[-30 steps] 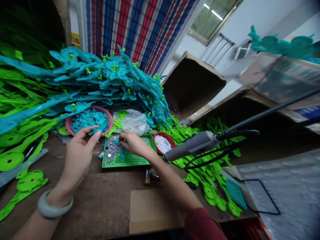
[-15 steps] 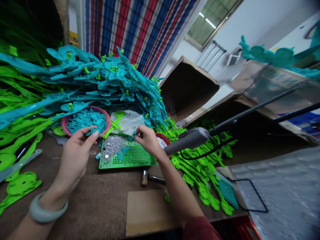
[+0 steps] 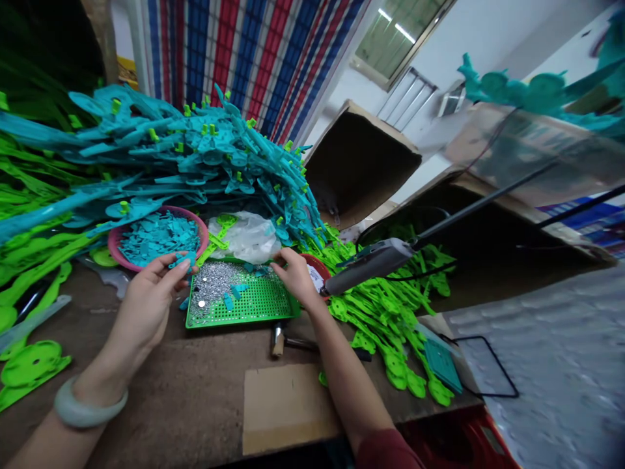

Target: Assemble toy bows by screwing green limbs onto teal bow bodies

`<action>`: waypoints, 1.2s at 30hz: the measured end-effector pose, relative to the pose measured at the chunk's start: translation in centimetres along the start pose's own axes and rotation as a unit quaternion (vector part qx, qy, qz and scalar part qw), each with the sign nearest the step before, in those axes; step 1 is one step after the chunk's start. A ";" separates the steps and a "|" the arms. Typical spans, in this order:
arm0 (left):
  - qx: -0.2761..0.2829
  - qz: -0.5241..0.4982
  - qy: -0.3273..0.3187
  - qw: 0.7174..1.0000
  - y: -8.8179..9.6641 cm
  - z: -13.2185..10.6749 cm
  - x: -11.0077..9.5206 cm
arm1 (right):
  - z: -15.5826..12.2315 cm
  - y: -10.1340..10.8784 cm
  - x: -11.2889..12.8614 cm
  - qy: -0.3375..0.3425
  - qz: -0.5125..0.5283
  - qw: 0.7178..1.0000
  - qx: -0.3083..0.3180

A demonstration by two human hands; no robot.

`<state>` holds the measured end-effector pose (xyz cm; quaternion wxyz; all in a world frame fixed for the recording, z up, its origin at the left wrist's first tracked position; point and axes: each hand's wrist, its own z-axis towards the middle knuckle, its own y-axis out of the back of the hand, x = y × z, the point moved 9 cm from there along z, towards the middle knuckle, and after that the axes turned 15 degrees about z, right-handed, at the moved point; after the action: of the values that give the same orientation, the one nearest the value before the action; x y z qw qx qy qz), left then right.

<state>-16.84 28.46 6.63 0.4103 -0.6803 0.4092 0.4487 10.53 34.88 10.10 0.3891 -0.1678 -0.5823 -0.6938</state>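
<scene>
My left hand (image 3: 146, 303) is closed in a pinch on a small blue plastic piece (image 3: 181, 260), just in front of a pink bowl (image 3: 111, 244) full of similar pieces. Over the right end of a green perforated tray (image 3: 263, 312) hovers my right hand (image 3: 299, 277), its thumb and forefinger slightly apart with nothing visible between them. Small silvery metal parts (image 3: 212, 283) fill the tray's left side, with a few blue pieces (image 3: 239, 290) lying among them. Next to my right forearm hangs a grey powered screwdriver (image 3: 374, 266).
Blue plastic parts (image 3: 209, 150) are heaped behind the bowl. Green plastic parts (image 3: 385, 319) lie at the right and far left. A hammer (image 3: 278, 342) and a cardboard sheet (image 3: 288, 407) lie in front of the tray. An open cardboard box (image 3: 364, 163) stands behind.
My right hand has parted its fingers and shifted slightly right relative to the tray. Blue pieces now show at the tray's back edge. My left hand keeps its piece; the view has shifted slightly.
</scene>
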 end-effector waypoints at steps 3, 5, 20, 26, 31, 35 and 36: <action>0.016 0.005 0.020 1.000 -0.4 -0.1 0.5 | -0.7 0.8 0.7 0.002 -0.001 1.000 -0.005; 0.025 0.017 0.014 0.999 -0.7 -0.2 0.3 | -1.3 0.5 1.4 0.005 -0.004 1.000 0.016; 0.035 0.026 0.009 0.999 -1.1 -0.3 0.4 | -2.0 -1.7 -0.1 -0.057 -0.104 0.990 0.073; 0.056 0.057 0.010 0.997 -1.8 -0.5 0.9 | -1.9 -2.1 0.0 -0.046 -0.080 0.993 0.072; 0.110 0.153 -0.034 0.982 -3.2 -0.9 1.2 | -2.3 -1.2 3.6 0.017 0.015 0.998 0.055; 0.124 0.204 -0.072 0.969 -3.8 -1.5 0.9 | -3.2 -1.3 7.9 0.081 0.179 0.980 0.037; 0.128 0.211 -0.080 0.966 -4.0 -1.7 0.8 | -3.3 -1.7 8.7 0.087 0.203 0.974 0.044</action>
<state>-12.44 28.03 7.05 0.4220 -0.4821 0.5632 0.5218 4.46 28.79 14.04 0.5778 -0.2039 -0.5303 -0.5860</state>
